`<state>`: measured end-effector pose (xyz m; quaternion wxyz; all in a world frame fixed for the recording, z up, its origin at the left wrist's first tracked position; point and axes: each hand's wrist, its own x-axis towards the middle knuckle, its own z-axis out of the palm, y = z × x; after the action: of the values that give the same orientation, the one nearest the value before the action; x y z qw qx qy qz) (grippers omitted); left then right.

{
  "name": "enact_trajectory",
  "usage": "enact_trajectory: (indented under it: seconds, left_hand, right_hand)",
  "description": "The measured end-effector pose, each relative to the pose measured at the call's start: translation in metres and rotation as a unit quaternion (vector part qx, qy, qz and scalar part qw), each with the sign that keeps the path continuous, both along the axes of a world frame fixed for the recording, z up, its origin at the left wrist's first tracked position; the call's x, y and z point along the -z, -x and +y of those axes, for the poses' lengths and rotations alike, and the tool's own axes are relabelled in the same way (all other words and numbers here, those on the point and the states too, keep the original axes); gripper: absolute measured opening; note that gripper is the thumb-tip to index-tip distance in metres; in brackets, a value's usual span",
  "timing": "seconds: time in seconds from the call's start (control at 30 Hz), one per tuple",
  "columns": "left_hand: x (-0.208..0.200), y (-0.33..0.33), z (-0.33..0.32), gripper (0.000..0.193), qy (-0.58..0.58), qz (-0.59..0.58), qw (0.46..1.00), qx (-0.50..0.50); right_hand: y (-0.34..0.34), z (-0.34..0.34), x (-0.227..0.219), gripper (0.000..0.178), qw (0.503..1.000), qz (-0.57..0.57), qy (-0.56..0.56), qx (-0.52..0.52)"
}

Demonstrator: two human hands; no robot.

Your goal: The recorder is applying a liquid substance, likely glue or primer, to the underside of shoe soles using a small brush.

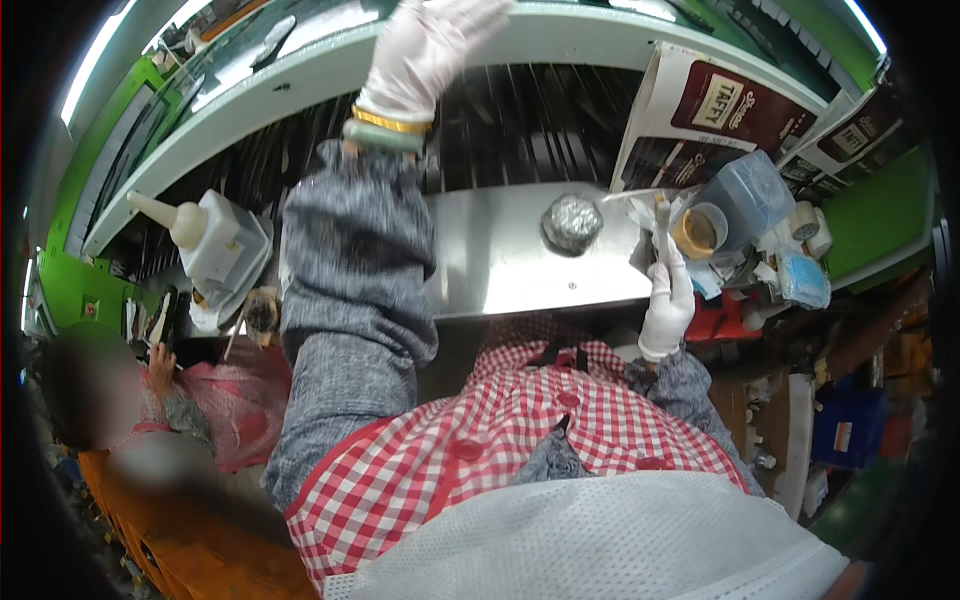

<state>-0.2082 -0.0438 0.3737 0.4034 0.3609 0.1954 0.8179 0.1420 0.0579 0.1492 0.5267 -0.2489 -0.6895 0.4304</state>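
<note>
My left hand (430,45), in a white glove with a yellow band at the wrist, reaches far forward over the pale front edge (560,35) of the machine. Its fingers are stretched out at the picture's top edge, and nothing shows in them. Nearer me on the right, my right hand (668,315), also white-gloved, closes round a thin pale stick-like tool (661,215) that points up. The tool stands beside a small cup (700,230) with tan contents. Left of it, a foil-wrapped ball (572,224) sits on the metal ledge (490,260).
A white bottle (222,240) with a long nozzle stands at the left. On the right are a clear blue container (745,200), printed paper sheets (700,120) and a light-blue packet (803,278). Dark slats (530,120) lie behind the ledge. Another person (225,410) is at the lower left.
</note>
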Motion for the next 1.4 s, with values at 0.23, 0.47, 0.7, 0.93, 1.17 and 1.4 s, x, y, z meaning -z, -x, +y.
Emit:
enact_trajectory:
  seconds: [0.23,0.47,0.7,0.93,1.17,1.4]
  left_hand:
    - [-0.013,0.100,-0.036,0.042,0.223,0.540,0.564,-0.584]
    - [-0.063,0.274,-0.171,0.057,0.574,0.631,0.294,-0.432]
    - [-0.070,0.297,-0.141,0.051,0.695,0.436,0.232,-0.523]
    - [-0.024,0.093,-0.107,0.050,0.309,0.437,0.472,-0.701]
    - [0.116,-0.169,-0.090,0.050,0.154,0.557,0.628,-0.522]
    - [0.272,-0.243,-0.040,0.063,0.321,0.520,0.698,-0.373]
  right_hand:
    - [-0.039,0.006,0.003,0.042,0.991,0.018,0.131,0.000]
    - [-0.043,0.010,-0.015,0.036,0.991,-0.044,0.123,-0.043]
    - [-0.045,0.025,-0.025,0.035,0.994,-0.054,0.091,-0.013]
    - [-0.077,0.034,-0.045,0.034,0.982,-0.047,0.174,-0.062]
    - [-0.097,0.043,-0.056,0.035,0.973,-0.084,0.181,-0.113]
    - [-0.136,0.103,-0.028,0.032,0.987,-0.156,0.007,-0.038]
